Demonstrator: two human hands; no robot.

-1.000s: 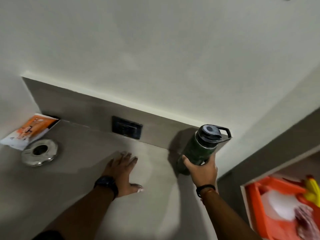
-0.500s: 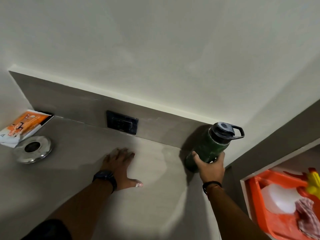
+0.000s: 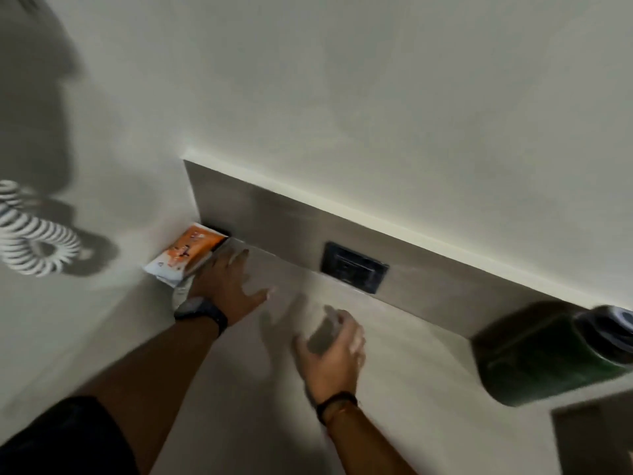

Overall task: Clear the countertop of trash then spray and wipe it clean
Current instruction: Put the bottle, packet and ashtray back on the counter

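Since the earlier frame, the left hand (image 3: pixel 224 286) has moved from mid-counter to the back left corner, fingers spread flat and holding nothing, touching the orange-and-white packet (image 3: pixel 185 256) propped against the wall. Right hand (image 3: pixel 334 351) has released the green bottle (image 3: pixel 548 354); it hovers blurred, fingers loosely curled and empty, over the countertop (image 3: pixel 428 389). That bottle stands at far right against the backsplash (image 3: pixel 281 221).

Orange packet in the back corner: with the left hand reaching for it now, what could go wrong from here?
1. The orange packet is wedged into the corner against the wall; the left hand, fingers spread, may push it deeper rather than get a grip.
2. The green bottle stands near the countertop edge on the right, untouched; a wipe or elbow could knock it off.
3. The right hand is blurred, moving fast, and might collide with the left.
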